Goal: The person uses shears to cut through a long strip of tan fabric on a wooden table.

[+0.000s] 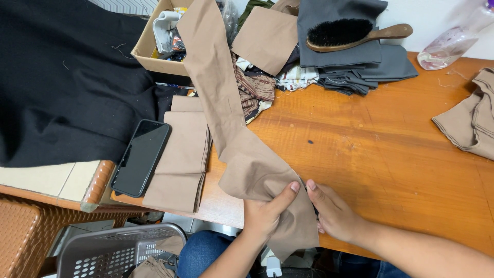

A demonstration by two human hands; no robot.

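A long tan fabric strip (226, 108) runs from the cardboard box at the back down to the table's front edge. My left hand (265, 213) grips its lower end, thumb on top. My right hand (334, 213) pinches the same end from the right side, fingers partly under the cloth. Both hands meet near the front edge of the wooden table (381, 154).
A folded tan stack (180, 154) and a black phone (140, 157) lie left. Behind are a cardboard box (154, 46), black cloth (67, 82), grey folded fabric (355, 56) with a brush (350, 33), a clear bottle (453, 44), tan cloth (471, 116) right, and a grey basket (113, 252) below.
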